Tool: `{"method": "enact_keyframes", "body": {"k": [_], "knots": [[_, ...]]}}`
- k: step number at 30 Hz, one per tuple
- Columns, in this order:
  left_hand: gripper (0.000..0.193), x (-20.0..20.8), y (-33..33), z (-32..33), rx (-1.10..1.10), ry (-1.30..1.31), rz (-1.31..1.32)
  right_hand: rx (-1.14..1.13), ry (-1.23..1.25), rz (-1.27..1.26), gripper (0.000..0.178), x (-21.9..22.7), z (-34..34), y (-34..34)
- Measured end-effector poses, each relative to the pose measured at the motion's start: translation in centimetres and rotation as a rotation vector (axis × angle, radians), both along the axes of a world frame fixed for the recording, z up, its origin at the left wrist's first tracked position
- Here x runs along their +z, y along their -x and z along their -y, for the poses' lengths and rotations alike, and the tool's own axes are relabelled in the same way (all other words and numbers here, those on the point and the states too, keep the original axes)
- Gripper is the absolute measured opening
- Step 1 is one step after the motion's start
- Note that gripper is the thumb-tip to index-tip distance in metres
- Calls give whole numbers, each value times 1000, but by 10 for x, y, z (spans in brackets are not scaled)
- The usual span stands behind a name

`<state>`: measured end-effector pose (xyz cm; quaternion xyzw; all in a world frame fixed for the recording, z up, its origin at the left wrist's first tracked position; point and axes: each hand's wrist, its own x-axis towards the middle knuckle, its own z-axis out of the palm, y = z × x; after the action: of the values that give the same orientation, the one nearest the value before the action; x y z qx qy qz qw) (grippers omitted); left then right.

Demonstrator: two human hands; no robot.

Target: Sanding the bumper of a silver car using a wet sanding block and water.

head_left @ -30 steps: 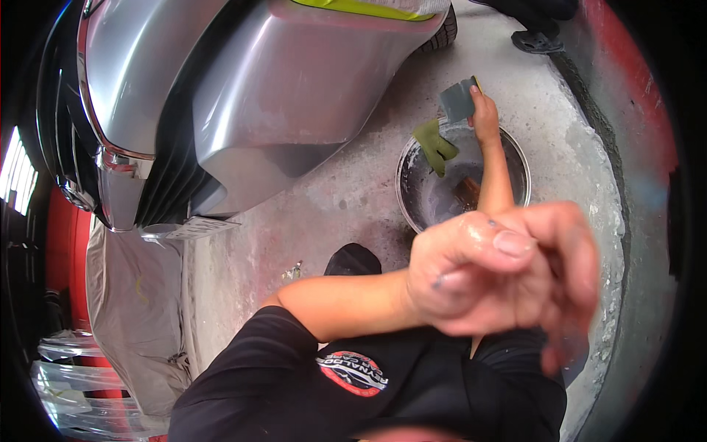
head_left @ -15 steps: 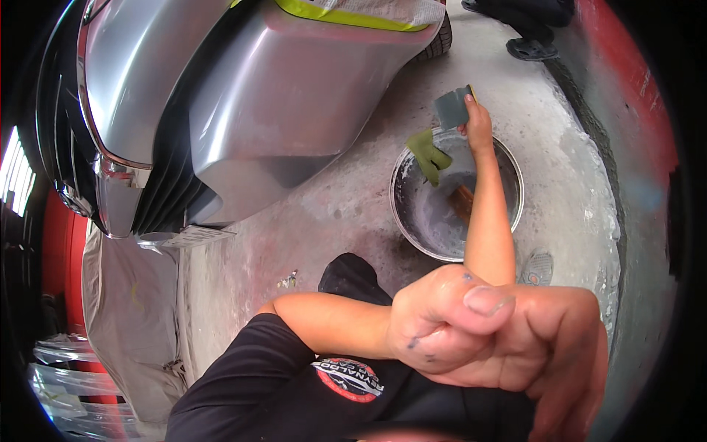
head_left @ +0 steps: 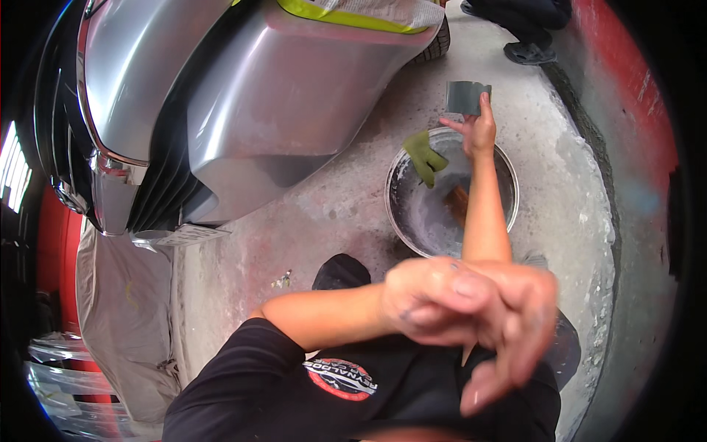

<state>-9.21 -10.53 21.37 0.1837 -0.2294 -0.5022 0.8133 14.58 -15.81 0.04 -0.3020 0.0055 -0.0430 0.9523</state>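
My right hand (head_left: pixel 480 135) is stretched out past the far rim of a round metal basin (head_left: pixel 394 221), gripping a dark grey-green piece of sandpaper (head_left: pixel 465 98). The thumb lies along its right edge, and another finger sticks out to the left. Close to the camera, my left hand (head_left: pixel 471 306) crosses in front of my chest and right forearm. It is empty, its fingers loosely bent and apart, partly blurred. A limp olive-green cloth (head_left: pixel 425 158) hangs over the basin's rim at the upper left. Inside the basin lies a brown block (head_left: pixel 458 202).
A silver car's front end (head_left: pixel 272 96) fills the upper left, with printed masking paper (head_left: pixel 390 15) at its top. A red-and-grey wall (head_left: pixel 641 147) runs down the right. Another person's foot (head_left: pixel 530 53) is at the far right. A grey cover (head_left: pixel 121 295) hangs at the left.
The sandpaper has turned more level and risen slightly in my right hand, and a finger now stretches left. My left hand has drawn back to the left and slightly up.
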Motion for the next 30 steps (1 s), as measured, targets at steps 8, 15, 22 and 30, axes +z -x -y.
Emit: {"method": "enact_keyframes", "body": {"k": [8,15,22,30], "knots": [[17,-161,-79,-111,429,-1439,1232,-5,-56,124,54,26,-48,29],[24,-228,-76,-126,563,-1750,1411,-354,497,582,58,65,-113,95],[20,-227,-85,-117,354,-1740,1450,-309,1078,798,80,38,-142,124],[14,-213,-77,-115,668,-1631,1400,-271,1192,1050,86,67,-141,143]]}}
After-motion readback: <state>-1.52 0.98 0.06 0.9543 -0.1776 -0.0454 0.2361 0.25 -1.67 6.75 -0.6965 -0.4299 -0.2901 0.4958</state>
